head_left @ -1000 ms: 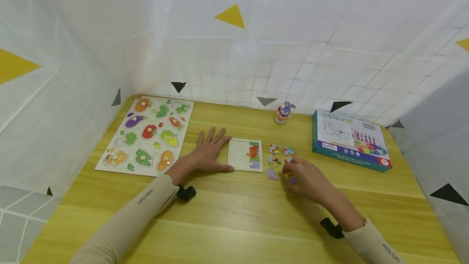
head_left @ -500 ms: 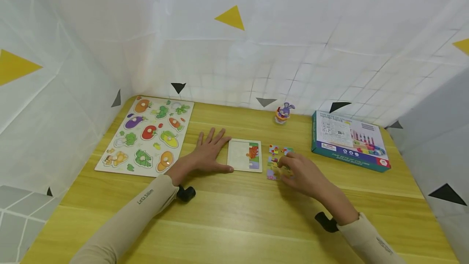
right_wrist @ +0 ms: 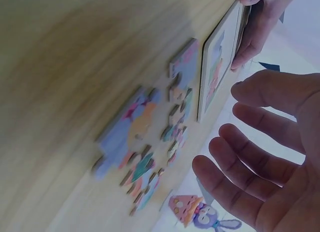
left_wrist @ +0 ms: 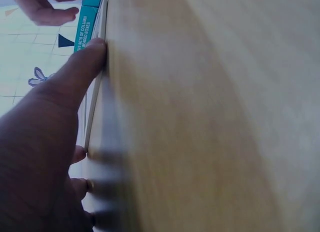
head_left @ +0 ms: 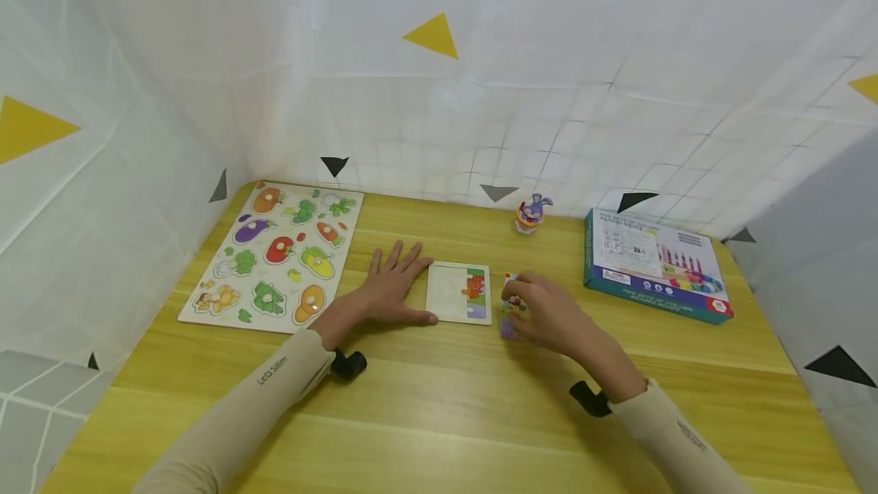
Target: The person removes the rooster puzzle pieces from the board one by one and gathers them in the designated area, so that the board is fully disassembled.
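My left hand (head_left: 387, 292) lies with its fingers spread at the left side of a small wooden puzzle tray (head_left: 446, 292). Its thumb and forefinger touch the tray's near and far left corners. Joined pieces with a red and green picture (head_left: 476, 292) fill the tray's right part. To the right of the tray, loose jigsaw pieces (head_left: 508, 328) lie on the table, partly covered by my right hand (head_left: 559, 319). In the right wrist view that hand hovers beside the pieces (right_wrist: 125, 137), fingers slightly bent and apart, holding nothing.
A vegetable peg puzzle board (head_left: 291, 273) lies at the left of the wooden table (head_left: 439, 402). A purple rabbit figure (head_left: 531, 213) stands behind the pieces. A boxed toy set (head_left: 655, 265) lies at the back right, before a white sheet.
My right hand has moved left over the loose pieces toward the tray, its fingers parting from the right-hand pieces. My left hand and the tray stay in place.
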Demonstrator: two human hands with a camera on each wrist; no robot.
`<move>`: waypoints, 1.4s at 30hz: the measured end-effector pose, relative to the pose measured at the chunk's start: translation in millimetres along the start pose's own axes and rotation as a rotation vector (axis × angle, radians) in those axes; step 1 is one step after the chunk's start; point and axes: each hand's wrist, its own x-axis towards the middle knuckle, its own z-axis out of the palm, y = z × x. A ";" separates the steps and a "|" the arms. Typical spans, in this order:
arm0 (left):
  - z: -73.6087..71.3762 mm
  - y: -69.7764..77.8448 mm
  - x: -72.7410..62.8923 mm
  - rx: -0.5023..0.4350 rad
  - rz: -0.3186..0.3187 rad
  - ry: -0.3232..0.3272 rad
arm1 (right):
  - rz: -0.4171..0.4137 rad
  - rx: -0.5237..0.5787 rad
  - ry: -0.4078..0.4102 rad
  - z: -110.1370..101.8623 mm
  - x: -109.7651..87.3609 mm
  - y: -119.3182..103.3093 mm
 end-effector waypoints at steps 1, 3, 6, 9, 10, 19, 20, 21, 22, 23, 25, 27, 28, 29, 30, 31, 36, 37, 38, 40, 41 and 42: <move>0.0 0.1 -0.3 0.001 -0.001 -0.001 | 0.001 -0.001 -0.003 0.1 2.6 -0.9; 0.6 -0.1 -0.2 0.003 0.000 -0.001 | 0.000 -0.012 -0.007 0.7 7.4 -2.1; 1.3 -0.4 0.0 0.004 0.000 -0.006 | -0.011 -0.015 -0.002 2.7 13.8 -3.1; 1.2 -0.4 0.1 0.001 0.000 -0.006 | -0.024 0.004 0.005 4.5 19.3 -3.9; 0.9 -0.2 0.1 0.000 0.000 -0.005 | -0.026 0.013 0.005 5.2 21.1 -4.0; -1.1 1.0 -0.6 0.000 0.004 -0.006 | -0.023 0.036 -0.010 11.7 37.0 -4.6; -1.0 1.1 -0.5 -0.001 0.004 -0.005 | -0.030 0.035 -0.009 12.4 38.5 -4.9; -1.0 1.1 -0.5 -0.001 0.003 -0.004 | -0.034 0.036 -0.007 13.1 40.2 -5.4; -1.1 1.2 -0.6 -0.002 0.002 -0.003 | -0.039 0.038 -0.006 13.8 42.0 -5.9; -1.2 1.2 -0.9 -0.002 0.000 -0.002 | -0.043 0.038 -0.006 14.5 43.7 -6.5; -1.2 1.1 -1.2 -0.001 -0.002 -0.003 | -0.042 0.030 -0.005 15.6 46.9 -8.2; -1.2 0.9 -1.3 -0.001 -0.004 -0.007 | -0.041 0.022 -0.007 17.2 50.3 -9.1; -1.3 0.9 -1.4 -0.002 -0.004 -0.010 | -0.043 0.017 -0.010 17.8 51.7 -9.4; -1.1 0.7 -1.3 -0.003 -0.004 -0.012 | -0.043 0.010 -0.011 18.5 53.2 -9.6; -1.0 0.6 -1.0 0.000 -0.004 -0.012 | -0.046 0.006 -0.012 18.9 54.7 -9.8; -0.9 0.3 -0.7 0.000 -0.004 -0.012 | -0.049 0.003 -0.014 19.3 56.3 -9.9; -0.2 -0.8 0.1 0.003 -0.006 -0.003 | -0.061 -0.009 -0.014 21.7 64.5 -9.1; 0.0 -0.9 0.0 0.003 -0.006 -0.005 | -0.057 -0.014 -0.018 22.3 65.8 -8.7; 0.2 -1.0 0.0 0.004 -0.007 -0.007 | -0.054 -0.018 -0.023 23.0 67.1 -8.6; 0.1 -0.7 0.0 0.005 -0.008 -0.013 | -0.039 -0.028 -0.039 24.2 69.3 -8.1; -0.1 -0.6 -0.2 0.005 -0.007 -0.014 | -0.030 -0.033 -0.048 24.3 70.1 -8.4; -0.4 -0.4 -0.3 0.004 -0.006 -0.015 | -0.023 -0.036 -0.055 24.4 71.0 -8.5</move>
